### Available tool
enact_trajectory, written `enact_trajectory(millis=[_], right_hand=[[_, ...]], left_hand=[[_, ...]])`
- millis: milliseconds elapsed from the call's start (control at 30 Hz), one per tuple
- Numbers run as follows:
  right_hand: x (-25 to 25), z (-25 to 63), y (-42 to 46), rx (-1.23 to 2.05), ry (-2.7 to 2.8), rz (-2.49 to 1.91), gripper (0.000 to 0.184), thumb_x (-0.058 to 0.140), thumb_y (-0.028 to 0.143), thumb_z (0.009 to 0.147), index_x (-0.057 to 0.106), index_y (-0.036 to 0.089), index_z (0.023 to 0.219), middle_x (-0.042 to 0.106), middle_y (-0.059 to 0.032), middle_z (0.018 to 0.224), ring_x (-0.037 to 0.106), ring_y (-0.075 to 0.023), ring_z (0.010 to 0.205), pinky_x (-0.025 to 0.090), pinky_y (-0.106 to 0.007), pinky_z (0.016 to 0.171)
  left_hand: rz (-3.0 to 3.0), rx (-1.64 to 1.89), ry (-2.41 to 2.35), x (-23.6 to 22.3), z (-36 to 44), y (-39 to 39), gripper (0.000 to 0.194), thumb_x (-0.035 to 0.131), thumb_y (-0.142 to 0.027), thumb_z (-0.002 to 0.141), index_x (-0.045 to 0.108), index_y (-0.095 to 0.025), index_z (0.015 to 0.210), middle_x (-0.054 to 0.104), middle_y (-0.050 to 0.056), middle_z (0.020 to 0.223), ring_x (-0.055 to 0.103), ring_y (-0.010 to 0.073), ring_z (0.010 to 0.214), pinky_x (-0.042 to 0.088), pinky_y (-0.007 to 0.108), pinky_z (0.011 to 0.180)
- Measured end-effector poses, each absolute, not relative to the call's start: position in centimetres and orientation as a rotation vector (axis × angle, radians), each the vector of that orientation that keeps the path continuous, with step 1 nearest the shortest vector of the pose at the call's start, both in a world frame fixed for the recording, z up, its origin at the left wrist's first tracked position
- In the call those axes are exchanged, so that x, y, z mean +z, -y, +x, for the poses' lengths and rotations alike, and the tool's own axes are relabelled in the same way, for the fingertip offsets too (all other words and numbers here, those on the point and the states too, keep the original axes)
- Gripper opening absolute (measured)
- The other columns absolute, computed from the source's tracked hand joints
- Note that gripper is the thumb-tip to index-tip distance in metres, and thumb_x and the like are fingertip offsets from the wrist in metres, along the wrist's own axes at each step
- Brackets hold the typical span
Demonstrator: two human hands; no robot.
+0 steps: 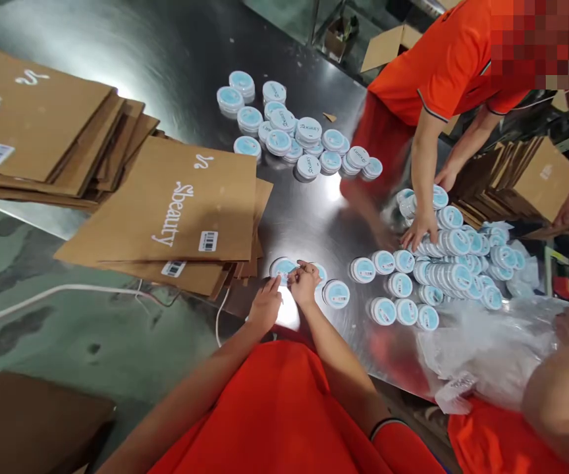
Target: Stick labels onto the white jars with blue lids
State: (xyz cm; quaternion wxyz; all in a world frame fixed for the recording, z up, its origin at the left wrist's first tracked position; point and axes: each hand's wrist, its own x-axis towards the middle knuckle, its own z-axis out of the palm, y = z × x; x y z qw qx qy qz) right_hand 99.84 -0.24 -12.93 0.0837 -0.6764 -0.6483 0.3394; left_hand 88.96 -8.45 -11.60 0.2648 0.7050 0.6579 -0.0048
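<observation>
Steel worktable (309,220): scattered with pale-blue-lidded tins, beside stacks of printed kraft cardboard sheets (176,204).
Left hand (265,304): fingertips on a round tin (283,268); grip cannot be told.
Right hand (304,282): fingers bunched at that tin's right edge, grip also unclear.
Tin's place: on the steel, between both hands, just left of a partly covered tin (320,273).
Nearby: a co-worker's hand (420,230) touches a cluster of tins.

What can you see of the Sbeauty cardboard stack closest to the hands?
The stack of flattened kraft cardboard boxes is brown and slightly fanned, with white "Sbeauty" print and a white barcode label on the top layer. It lies flat on the steel table, with its lower-left corner jutting past the table edge.
</observation>
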Motion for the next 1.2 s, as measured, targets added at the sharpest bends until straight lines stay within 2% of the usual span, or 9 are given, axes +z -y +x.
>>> enact_trajectory(millis=[300,367,467,667,733,800,933,1100,1200], right_hand=[[-12.6,99.3,0.9,0.809,2.078,-2.017,0.013,0.064,0.024,0.088,0.071,0.020,0.078,0.060,-0.0097,0.136,0.042,-0.0325,0.127,0.030,-0.050,0.104],[-12.4,99.4,0.8,0.702,2.134,-2.056,0.012,0.066,0.031,0.089,0.072,0.020,0.091,0.053,-0.0126,0.144,0.040,-0.0343,0.130,0.029,-0.051,0.105],[-12.3,99.9,0.3,0.551,2.124,-2.190,0.045,0.071,0.042,0.087,0.064,0.019,0.124,0.043,-0.0191,0.152,0.037,-0.0375,0.132,0.030,-0.054,0.104],[-13.3,101.1,0.1,0.523,2.320,-2.042,0.034,0.047,0.029,0.101,0.064,0.032,0.130,0.050,-0.0090,0.149,0.037,-0.0326,0.135,0.029,-0.055,0.105],[-13.8,101.2,0.8,0.455,2.456,-1.882,0.043,0.044,0.031,0.102,0.052,0.031,0.143,0.040,-0.0107,0.158,0.032,-0.0339,0.141,0.028,-0.058,0.108],[-14.4,101.5,1.4,0.454,2.706,-1.569,0.055,0.046,0.046,0.101,0.038,0.032,0.153,0.029,-0.0098,0.164,0.021,-0.0382,0.148,0.023,-0.067,0.110],[-15.1,104.0,1.4,0.462,2.937,-1.292,0.068,0.043,0.068,0.095,0.029,0.040,0.155,0.022,-0.0043,0.167,0.011,-0.0450,0.151,0.014,-0.081,0.109],[-15.4,111.2,0.4,0.444,2.932,-1.409,0.061,0.044,0.058,0.099,0.027,0.043,0.155,0.023,-0.0050,0.166,0.014,-0.0441,0.151,0.009,-0.084,0.108],[-15.8,117.0,0.6,0.459,3.027,-1.355,0.062,0.052,0.049,0.096,0.029,0.046,0.153,0.026,-0.0032,0.165,0.016,-0.0405,0.152,0.006,-0.075,0.115]], left_hand=[[1.918,0.043,-1.764,-12.0,88.5,8.6,0.033,0.042,-0.001,0.091,0.073,-0.010,0.092,0.048,0.016,0.153,0.048,0.0337,0.140,0.052,0.048,0.103],[1.912,0.088,-1.754,-12.3,88.4,8.7,0.032,0.042,-0.002,0.091,0.073,-0.009,0.092,0.048,0.018,0.153,0.048,0.0349,0.140,0.051,0.049,0.103],[1.913,0.144,-1.725,-13.0,88.2,9.0,0.030,0.043,-0.002,0.092,0.072,-0.006,0.091,0.049,0.020,0.152,0.048,0.0366,0.139,0.050,0.051,0.105],[1.886,0.275,-1.722,-14.1,87.8,9.1,0.024,0.048,-0.002,0.090,0.071,-0.010,0.088,0.055,0.018,0.147,0.050,0.0322,0.138,0.045,0.050,0.112],[1.864,0.348,-1.755,-14.1,87.7,9.1,0.020,0.051,-0.006,0.090,0.070,-0.014,0.088,0.057,0.016,0.146,0.051,0.0292,0.138,0.045,0.046,0.115],[1.835,0.420,-1.805,-13.8,87.4,9.5,0.019,0.051,-0.010,0.091,0.070,-0.015,0.088,0.058,0.016,0.144,0.055,0.0283,0.133,0.048,0.045,0.112],[1.709,0.519,-1.827,-13.8,86.3,11.4,0.021,0.049,-0.014,0.089,0.068,-0.017,0.081,0.067,0.016,0.132,0.066,0.0285,0.119,0.054,0.046,0.104],[1.555,0.523,-1.781,-14.4,85.4,13.7,0.022,0.045,-0.021,0.087,0.064,-0.019,0.076,0.073,0.014,0.123,0.069,0.0277,0.113,0.057,0.045,0.098],[1.508,0.486,-1.695,-14.0,85.6,13.8,0.023,0.044,-0.023,0.087,0.066,-0.021,0.079,0.074,0.012,0.120,0.070,0.0263,0.113,0.056,0.041,0.099]])
